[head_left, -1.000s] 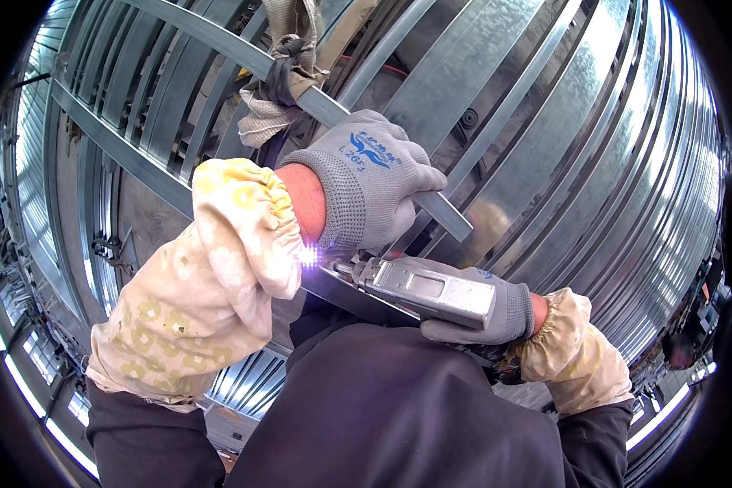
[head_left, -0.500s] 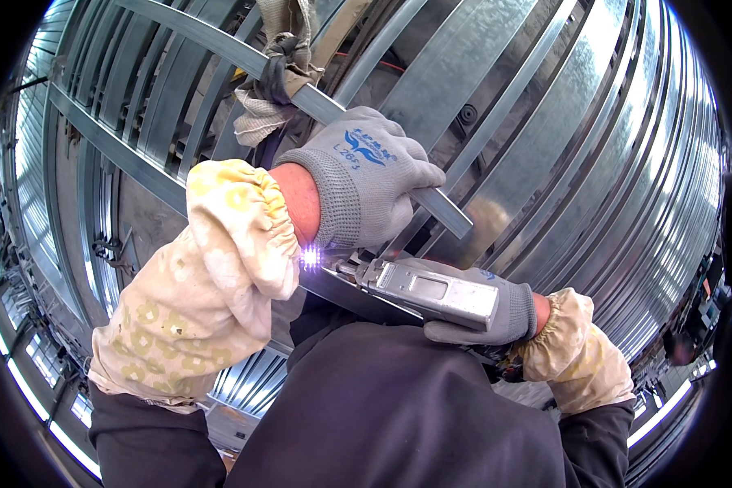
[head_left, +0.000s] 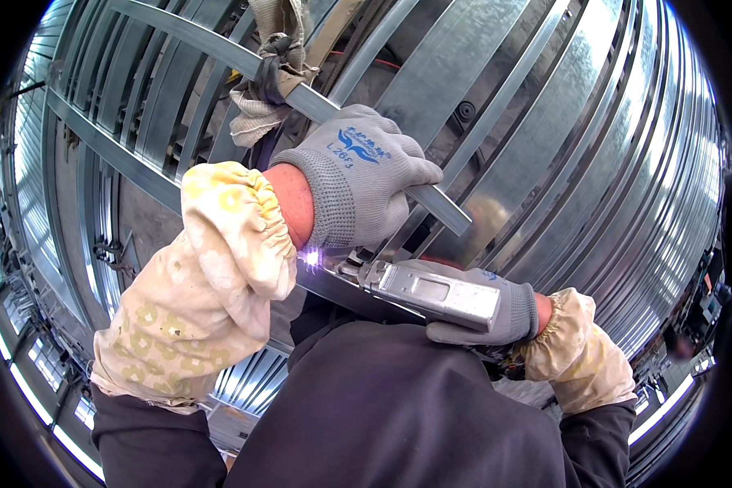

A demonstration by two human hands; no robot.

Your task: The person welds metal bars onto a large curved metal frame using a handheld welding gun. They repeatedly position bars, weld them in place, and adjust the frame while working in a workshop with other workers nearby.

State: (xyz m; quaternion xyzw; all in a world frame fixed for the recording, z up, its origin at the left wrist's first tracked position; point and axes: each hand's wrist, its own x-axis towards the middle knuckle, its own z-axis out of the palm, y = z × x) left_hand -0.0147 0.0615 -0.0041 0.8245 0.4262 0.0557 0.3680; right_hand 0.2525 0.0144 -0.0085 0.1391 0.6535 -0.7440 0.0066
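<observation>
- My right hand (head_left: 512,307), grey-gloved, closed round a silver torch (head_left: 439,294); nozzle aimed between 9 and 10 o'clock.
- Violet-white glow (head_left: 311,257) just off the nozzle, same bearing.
- My left hand (head_left: 354,179), also gloved, wrapped over a metal bar (head_left: 444,211); bar end juts past my fingers at 4 o'clock. Torch lies at 5 o'clock from this hand.
- Knotted cloth (head_left: 254,120) on the bar, 10 o'clock.
- Long metal strips (head_left: 464,65) spread outward, 12 to 3 o'clock.
</observation>
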